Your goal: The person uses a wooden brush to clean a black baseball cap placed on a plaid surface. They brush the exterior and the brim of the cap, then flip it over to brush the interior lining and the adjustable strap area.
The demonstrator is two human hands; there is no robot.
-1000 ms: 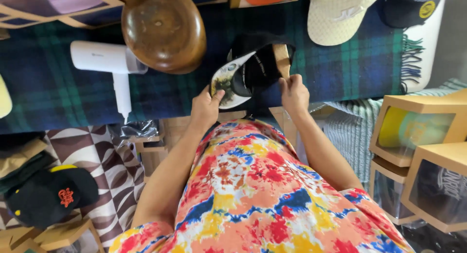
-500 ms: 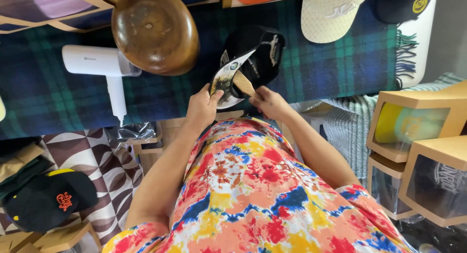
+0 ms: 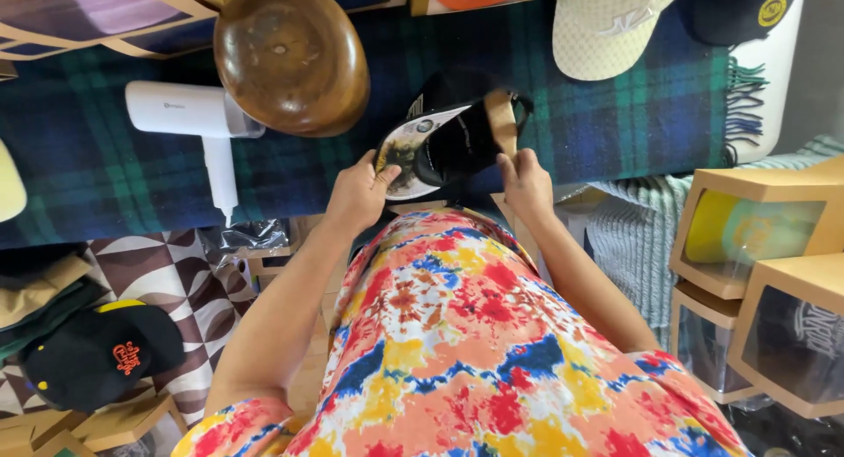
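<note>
Both hands grip the black cap [image 3: 453, 141] just right of the wooden bowl [image 3: 292, 56], left hand [image 3: 359, 193] pinching its printed brim, right hand [image 3: 525, 183] on the back edge, probably to keep it steady on the plaid-covered worktop [image 3: 615, 132]
</note>
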